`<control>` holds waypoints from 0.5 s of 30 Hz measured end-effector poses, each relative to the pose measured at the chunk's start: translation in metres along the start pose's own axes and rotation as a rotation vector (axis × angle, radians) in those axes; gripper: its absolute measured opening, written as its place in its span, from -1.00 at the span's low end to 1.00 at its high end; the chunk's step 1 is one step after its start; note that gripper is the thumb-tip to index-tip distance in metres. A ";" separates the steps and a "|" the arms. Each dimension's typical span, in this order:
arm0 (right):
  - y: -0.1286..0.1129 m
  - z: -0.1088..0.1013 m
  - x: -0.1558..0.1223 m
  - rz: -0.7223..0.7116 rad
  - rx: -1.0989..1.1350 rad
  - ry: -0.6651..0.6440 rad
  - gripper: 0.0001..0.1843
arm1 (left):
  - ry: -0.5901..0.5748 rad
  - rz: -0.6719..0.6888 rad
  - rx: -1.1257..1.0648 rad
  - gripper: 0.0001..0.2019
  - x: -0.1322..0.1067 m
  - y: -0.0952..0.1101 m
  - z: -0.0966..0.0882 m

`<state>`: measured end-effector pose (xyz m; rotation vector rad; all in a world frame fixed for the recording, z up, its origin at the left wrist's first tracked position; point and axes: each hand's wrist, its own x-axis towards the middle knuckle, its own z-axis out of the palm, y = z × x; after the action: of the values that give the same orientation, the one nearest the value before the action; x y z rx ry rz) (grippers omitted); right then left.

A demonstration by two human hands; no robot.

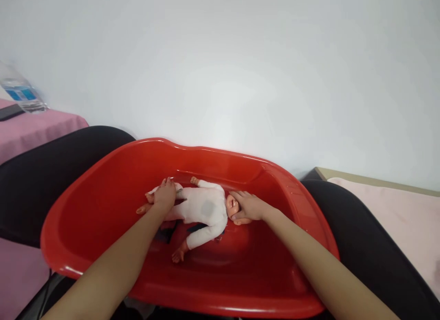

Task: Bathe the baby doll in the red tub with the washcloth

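Observation:
A baby doll (204,205) in a white suit lies on its back in a red tub (213,166), with its head to the right and its bare feet to the left. A round grey patch marks its belly. My left hand (165,195) closes over the doll's lower legs, covering part of them. At the other end, my right hand (250,206) is curved around the head, thumb on one side and fingers on the other, hiding its upper part. One doll arm reaches toward the back wall of the tub, the other toward me.
Black chair backs (62,159) (357,233) flank the tub on both sides. At left, a pink-covered surface (51,125) bears a plastic-wrapped pack (25,95) and a dark flat object (11,112). A pale pink covered surface (409,214) lies at right. Behind stands a white wall (220,68).

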<state>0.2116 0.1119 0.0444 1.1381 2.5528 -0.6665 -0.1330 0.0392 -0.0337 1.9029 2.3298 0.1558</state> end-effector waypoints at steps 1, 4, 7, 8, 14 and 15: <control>0.001 0.002 0.000 -0.010 -0.008 0.010 0.09 | 0.030 0.030 -0.003 -0.43 -0.001 0.009 -0.003; 0.006 0.007 0.003 -0.021 -0.024 0.021 0.15 | 0.121 0.155 -0.124 -0.38 -0.004 0.044 -0.010; 0.008 0.006 0.005 -0.015 -0.001 0.006 0.14 | 0.135 0.233 -0.238 -0.35 -0.005 0.080 -0.016; 0.009 0.005 0.006 -0.009 0.013 0.001 0.11 | 0.131 0.250 -0.258 -0.35 -0.004 0.091 -0.017; 0.015 0.004 0.007 0.002 0.043 0.016 0.01 | 0.026 0.428 -0.304 -0.38 0.010 0.146 -0.008; 0.016 0.005 0.007 0.000 0.036 0.015 -0.01 | -0.006 0.469 -0.285 -0.42 0.013 0.153 -0.005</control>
<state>0.2193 0.1231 0.0321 1.1588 2.5626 -0.7092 0.0112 0.0828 -0.0046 2.2424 1.7017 0.4947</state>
